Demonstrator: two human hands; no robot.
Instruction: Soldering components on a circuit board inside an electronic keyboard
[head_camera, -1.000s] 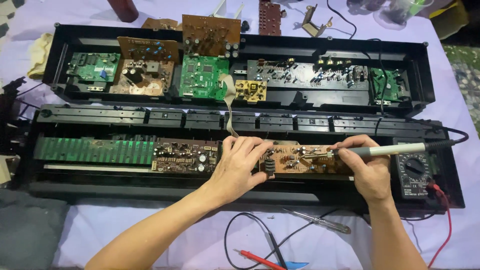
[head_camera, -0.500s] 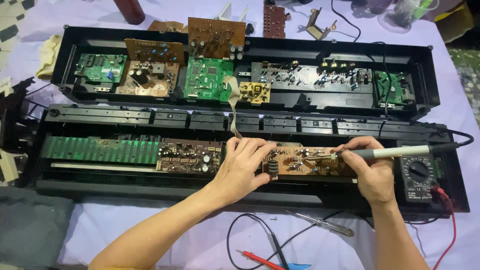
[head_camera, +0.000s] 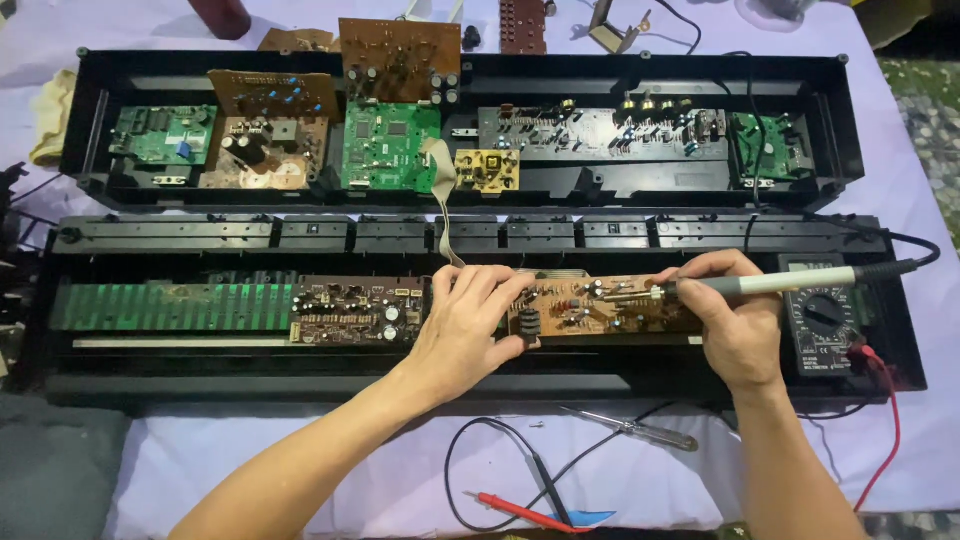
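Note:
A long black opened electronic case lies across the purple-covered table, with brown and green circuit boards inside. My left hand rests on the left end of a brown circuit board in the near half, fingers pressing it down. My right hand grips a soldering iron with a pale handle, its metal tip touching the board's middle. A black cord runs from the iron's handle off to the right.
A black multimeter sits at the right end of the case, its red probe and black leads lying on the cloth in front. A screwdriver lies near them. Green boards and more brown boards fill the far half.
Both hands have stayed on the brown board with the iron tip at about the same spot; only the view has shifted slightly.

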